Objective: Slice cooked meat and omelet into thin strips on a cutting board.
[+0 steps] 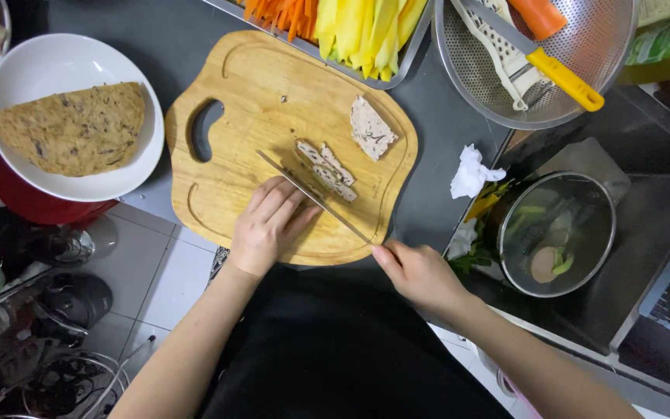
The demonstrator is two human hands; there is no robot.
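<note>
Two hands work over a wooden board (234,140). Nearest, at 5 o'clock of the board, the right hand (420,273) is clenched around the handle of a knife (312,195), whose thin blade runs up toward 10 o'clock across the board. The left hand (269,225) lies at 6 o'clock, fingers flat and loosely curled, tips touching the blade's near side; what they press down is hidden. Just past the blade lie pale speckled slices (327,169), and at 2 o'clock of these sits the uncut block (371,128). At 9 o'clock of the board a white bowl (17,70) holds a folded omelette (71,128). At 3 o'clock lies a crumpled tissue (471,172), then a lidded pot (556,233). Farthest, at 12 o'clock, a tray (416,39) carries carrot and yellow strips (358,27); at 2 o'clock a colander (614,39) holds a grater.
</note>
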